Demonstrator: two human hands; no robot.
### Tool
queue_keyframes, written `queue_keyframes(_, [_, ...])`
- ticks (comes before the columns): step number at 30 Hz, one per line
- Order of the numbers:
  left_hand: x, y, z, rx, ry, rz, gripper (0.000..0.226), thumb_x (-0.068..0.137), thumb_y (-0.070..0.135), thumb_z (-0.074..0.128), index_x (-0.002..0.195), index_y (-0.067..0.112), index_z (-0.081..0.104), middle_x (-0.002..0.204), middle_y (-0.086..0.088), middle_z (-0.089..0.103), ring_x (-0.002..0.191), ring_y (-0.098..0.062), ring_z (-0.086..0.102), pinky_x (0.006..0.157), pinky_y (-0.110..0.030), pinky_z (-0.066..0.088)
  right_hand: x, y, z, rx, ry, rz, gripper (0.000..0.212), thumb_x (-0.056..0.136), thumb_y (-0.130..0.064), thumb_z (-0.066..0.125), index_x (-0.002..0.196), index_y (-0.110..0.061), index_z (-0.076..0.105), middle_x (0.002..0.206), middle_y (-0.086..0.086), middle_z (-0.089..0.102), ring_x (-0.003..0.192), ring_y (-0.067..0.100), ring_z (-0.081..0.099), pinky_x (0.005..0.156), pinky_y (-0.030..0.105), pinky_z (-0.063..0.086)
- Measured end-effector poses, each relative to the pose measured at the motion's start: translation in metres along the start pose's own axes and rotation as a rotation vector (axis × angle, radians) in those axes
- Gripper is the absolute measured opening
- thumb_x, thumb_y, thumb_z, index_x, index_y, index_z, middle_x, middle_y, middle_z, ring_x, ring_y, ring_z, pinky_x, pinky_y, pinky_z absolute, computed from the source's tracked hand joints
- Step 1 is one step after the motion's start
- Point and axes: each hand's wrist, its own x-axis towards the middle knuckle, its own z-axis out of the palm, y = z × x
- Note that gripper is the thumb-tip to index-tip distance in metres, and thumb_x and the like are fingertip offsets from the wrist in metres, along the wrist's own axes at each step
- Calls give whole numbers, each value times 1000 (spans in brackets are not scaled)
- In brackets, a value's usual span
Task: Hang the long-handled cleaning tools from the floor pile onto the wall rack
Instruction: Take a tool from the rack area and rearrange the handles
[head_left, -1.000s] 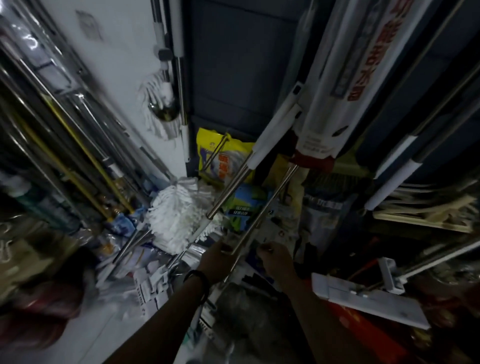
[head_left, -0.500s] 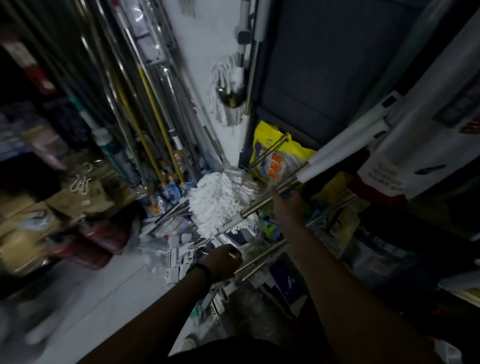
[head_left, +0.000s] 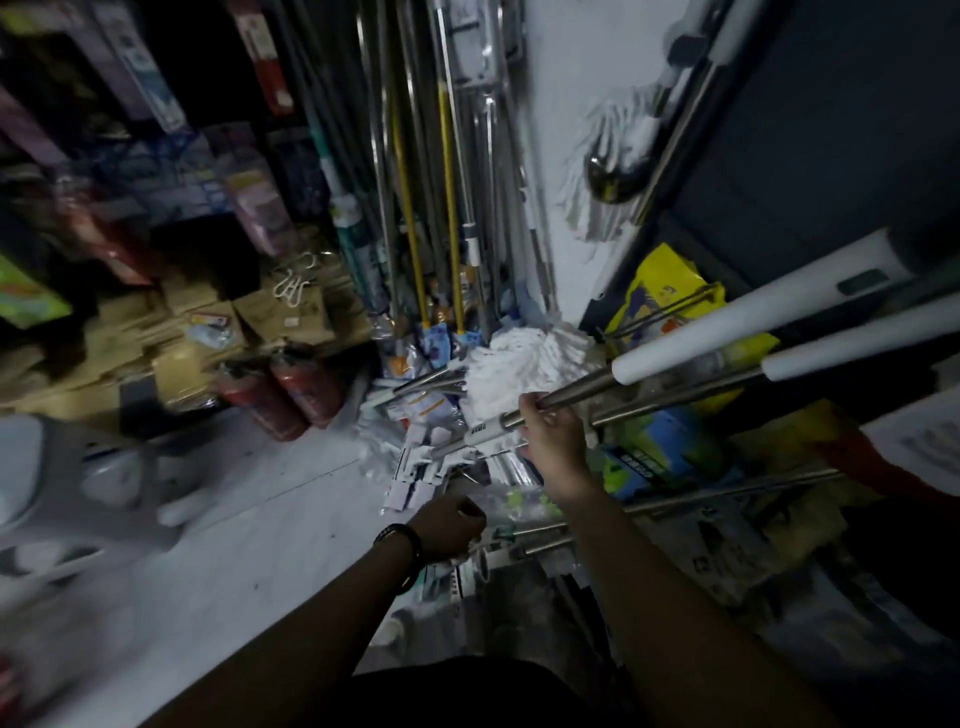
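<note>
Low in the head view, over the floor pile (head_left: 436, 462), the right hand (head_left: 550, 436) grips a steel mop handle (head_left: 576, 391) below its white sleeve; the left hand (head_left: 449, 525) is curled at the pile's near edge, on what I cannot tell. Best draw the handle along its own line, since a neighbouring handle (head_left: 675, 399) lies just beside; open floor (head_left: 234, 519) lies left, a hung mop (head_left: 608, 156) crowds the wall

Mop head (head_left: 514, 364) behind pile (head_left: 415, 462) (extinguishers (head_left: 283, 392) left).
</note>
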Motion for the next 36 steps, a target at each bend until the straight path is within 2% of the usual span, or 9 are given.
queue_keyframes(3, [-6, -16, -5, -31, 30, -8, 27, 103, 30, 58, 118, 11, 71, 117, -14, 75, 93, -28, 75, 71, -31, 61, -2, 4, 29, -82, -106, -6, 31, 85, -60, 67, 96, -32, 74, 70, -7, 68, 72, 20, 68, 72, 47, 60])
queue_keyframes(6, [-11, -35, -19, -12, -11, -11, 34, 103, 32, 59, 125, 9, 70, 126, -11, 72, 114, -29, 70, 95, -40, 57, -11, 11, 62, -187, -184, -9, 36, 88, -66, 62, 116, -43, 69, 92, -9, 74, 91, 24, 73, 80, 46, 63])
queue_keyframes(12, [-4, -78, -78, -119, -17, -2, 26, 102, 27, 58, 107, 8, 75, 114, -17, 75, 85, -30, 73, 84, -45, 63, -28, 20, 139, -183, -50, -44, 19, 92, -52, 71, 95, -36, 60, 92, -2, 75, 87, 24, 72, 83, 45, 59])
queue_keyframes(15, [2, -101, -120, -179, -61, -1, 20, 102, 23, 57, 108, 11, 72, 113, -20, 74, 77, -29, 70, 70, -40, 63, -8, 44, 172, -197, 54, 0, 40, 78, -62, 75, 89, -26, 64, 82, -4, 71, 82, 25, 69, 83, 42, 58])
queue_keyframes(21, [14, -137, -192, -383, -101, -45, 11, 101, 21, 58, 95, 16, 66, 104, -18, 74, 66, -24, 70, 60, -29, 58, -36, 0, 237, -282, 151, 44, 33, 95, -37, 73, 117, -13, 68, 111, 11, 75, 107, 32, 70, 86, 35, 50])
queue_keyframes(25, [20, -164, -222, -488, -145, -176, 15, 99, 27, 60, 91, 18, 67, 113, -16, 76, 95, -38, 76, 82, -45, 62, -56, -35, 272, -288, 193, -1, 26, 98, -36, 70, 113, -15, 67, 103, 6, 73, 96, 24, 65, 80, 29, 40])
queue_keyframes(30, [25, -177, -234, -857, -144, -276, 19, 103, 22, 60, 86, 12, 62, 93, -14, 67, 70, -28, 63, 62, -33, 56, -82, -67, 288, -203, 253, -90, 29, 90, -51, 74, 107, -27, 69, 97, 2, 77, 89, 24, 75, 80, 43, 61])
queue_keyframes(33, [29, -182, -235, -1132, -199, -360, 30, 108, 34, 51, 89, 13, 61, 86, -8, 59, 72, -27, 56, 63, -36, 49, -96, -92, 286, -131, 219, -123, 50, 75, -66, 72, 111, -31, 71, 99, 0, 78, 86, 21, 78, 77, 53, 65])
queue_keyframes(36, [41, -187, -242, -1440, -122, -366, 31, 106, 43, 53, 100, 13, 61, 89, -13, 68, 84, -33, 61, 68, -43, 55, -114, -125, 289, -112, 168, -179, 33, 81, -56, 74, 103, -31, 73, 97, -1, 78, 85, 17, 79, 78, 48, 66])
